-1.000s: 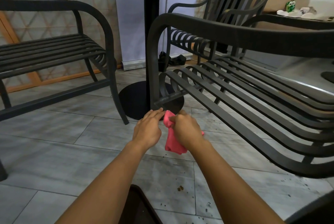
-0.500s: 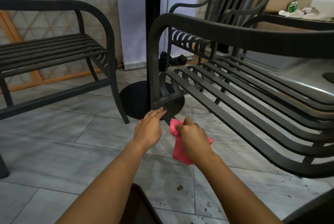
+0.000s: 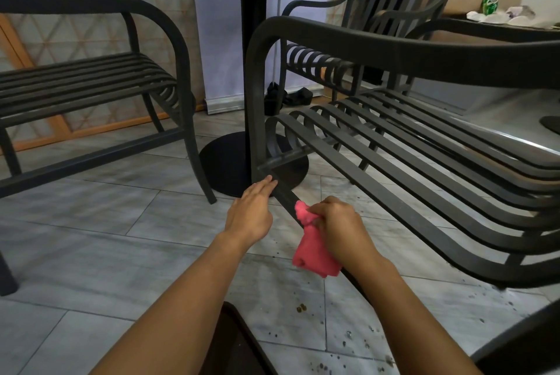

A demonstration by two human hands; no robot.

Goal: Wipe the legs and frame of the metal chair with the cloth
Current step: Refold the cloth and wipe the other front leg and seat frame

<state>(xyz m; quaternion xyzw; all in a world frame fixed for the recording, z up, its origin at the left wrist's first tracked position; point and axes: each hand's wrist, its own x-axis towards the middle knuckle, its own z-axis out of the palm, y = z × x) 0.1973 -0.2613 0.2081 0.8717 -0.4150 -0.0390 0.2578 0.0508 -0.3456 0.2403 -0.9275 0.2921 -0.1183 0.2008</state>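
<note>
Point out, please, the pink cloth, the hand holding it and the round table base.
pink cloth [image 3: 315,256]: head view, on its hanging lower fold.
right hand [image 3: 336,220]: head view, back of the hand.
round table base [image 3: 224,162]: head view, its flat top.

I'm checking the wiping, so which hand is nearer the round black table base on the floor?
Left. The left hand rests straight-fingered on the dark metal chair's lower bar, just before the round black table base. The right hand, gripping the pink cloth, is farther back.

On the tiled floor, the right hand grips a pink cloth around the low side rail of the metal chair, while the left hand rests flat-fingered at the rail's front corner.
</note>
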